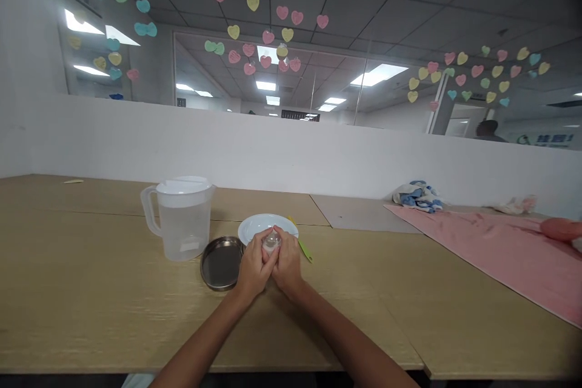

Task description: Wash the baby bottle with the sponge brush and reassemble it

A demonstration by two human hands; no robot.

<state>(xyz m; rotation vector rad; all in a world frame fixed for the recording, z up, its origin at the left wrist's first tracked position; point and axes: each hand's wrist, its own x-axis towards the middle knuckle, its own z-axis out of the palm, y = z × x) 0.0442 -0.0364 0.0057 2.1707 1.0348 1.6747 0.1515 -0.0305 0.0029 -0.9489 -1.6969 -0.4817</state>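
Note:
Both my hands meet at the table's middle, fingers closed round a small clear object (271, 241), perhaps a little glass or bottle; I cannot make out which. My left hand (253, 265) wraps it from the left, my right hand (285, 260) from the right. Just behind them lies a white plate (259, 224). A round metal dish (221, 262) sits beside my left hand. A clear plastic jug (182, 218) with a white lid, holding water, stands left of the dish. A green stick-like utensil (305, 249) lies to the right of my right hand.
A pink cloth (500, 248) covers the table's right side, with a pink object (561, 228) at its far edge. A crumpled blue-white rag (418, 195) lies by the white partition wall (291, 151). The wooden table (113, 303) ends near my body.

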